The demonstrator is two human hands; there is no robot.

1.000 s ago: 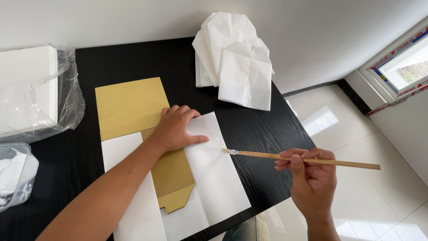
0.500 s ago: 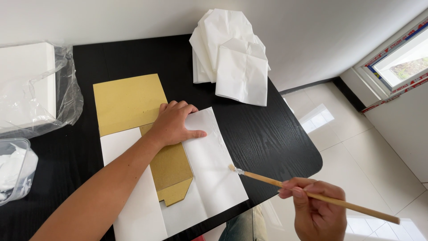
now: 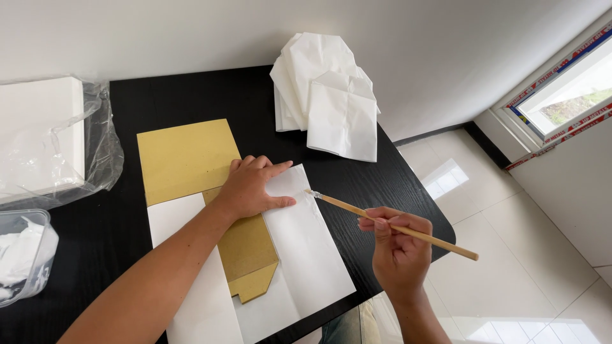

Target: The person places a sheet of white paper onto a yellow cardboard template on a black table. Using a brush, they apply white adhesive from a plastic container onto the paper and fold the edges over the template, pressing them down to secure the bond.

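My left hand [image 3: 252,188] lies flat on a white paper sheet [image 3: 306,255] and a tan cardboard template [image 3: 185,159] on the black table [image 3: 191,95], pressing them down. My right hand [image 3: 398,245] grips a thin wooden brush [image 3: 395,226] like a pen. The brush tip touches the right edge of the white sheet, just right of my left fingertips. The cardboard's narrow notched end [image 3: 252,277] sticks out between the folded white flaps.
A pile of folded white paper bags [image 3: 328,95] lies at the table's far right. A stack of white sheets in clear plastic wrap [image 3: 44,140] sits at the left, with a clear plastic tub [image 3: 22,255] below it. Beyond the table's right edge is a tiled floor [image 3: 510,255].
My right hand dropped low to the right with the brush, then came back up, and the tip now touches the sheet's right edge. The left hand stayed pressed down.
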